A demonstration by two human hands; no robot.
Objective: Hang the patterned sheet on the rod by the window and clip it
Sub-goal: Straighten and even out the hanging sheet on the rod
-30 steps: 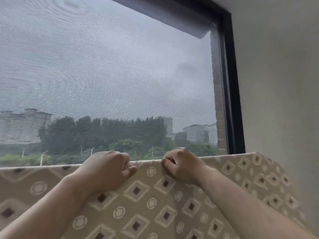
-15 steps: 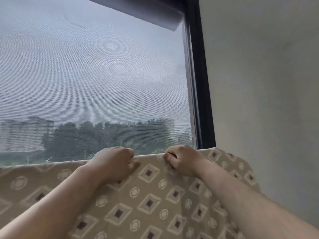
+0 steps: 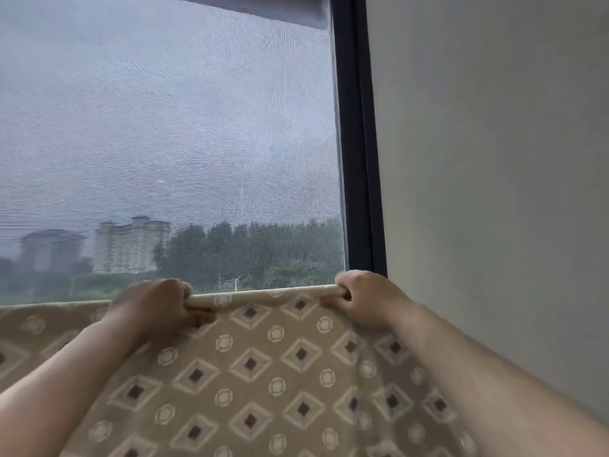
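Observation:
The patterned sheet (image 3: 263, 367) is tan with diamonds and circles. It hangs across the lower part of the view, its top fold draped over a rod that stays hidden beneath the cloth. My left hand (image 3: 155, 308) grips the fold left of the middle. My right hand (image 3: 365, 298) grips the fold at its right end, close to the window frame. Both hands are closed on the cloth-covered rod, about an arm's width apart. No clip is in view.
Behind the sheet is a window with a mesh screen (image 3: 171, 143), showing buildings and trees outside. A dark window frame (image 3: 357, 143) runs down at the right, with a plain grey wall (image 3: 494, 176) beyond it. A rolled blind (image 3: 263, 8) sits at the top.
My right hand has slid right along the fold to its end by the frame, so the hands are now further apart. The view has turned to the right.

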